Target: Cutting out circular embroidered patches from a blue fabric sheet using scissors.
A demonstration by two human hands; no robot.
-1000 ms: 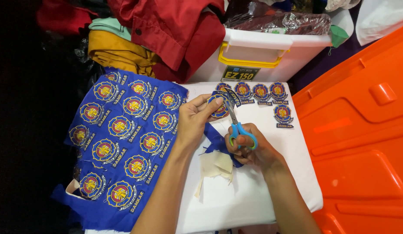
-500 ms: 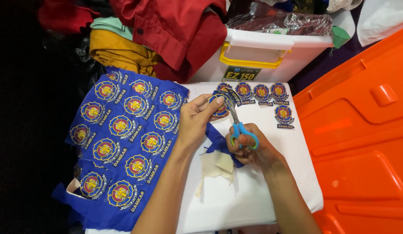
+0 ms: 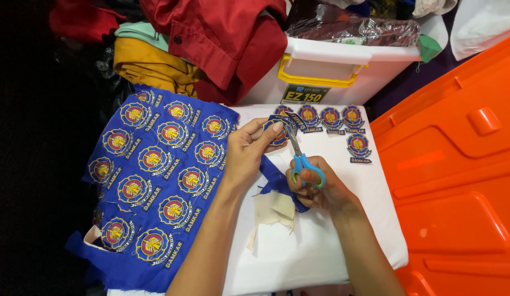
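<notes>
Head view, looking straight down at a person's two bare forearms over a white surface.

The left hand pinches a small embroidered patch between thumb and fingers, lifted off the surface so its edge meets the blades. The patch is round, navy with a red and yellow centre, stitched and slightly stiff.

The right hand has its fingers clenched through the blue plastic loops of a pair of scissors. The slim metal blades point away from the person and touch the patch's right edge, apparently trimming close around it.

Under both hands lie offcuts: frayed blue cloth and pale backing, seemingly dropped where cut.

Left of the hands a blue fabric sheet drapes over the surface edge, covered in rows of uncut matching patches.

Beyond the hands, finished patches sit in a loose row, one more just below them.

Behind is a white plastic storage box with a yellow handle, red and mustard clothing heaped beside it. A glossy orange moulded lid fills the right.
</notes>
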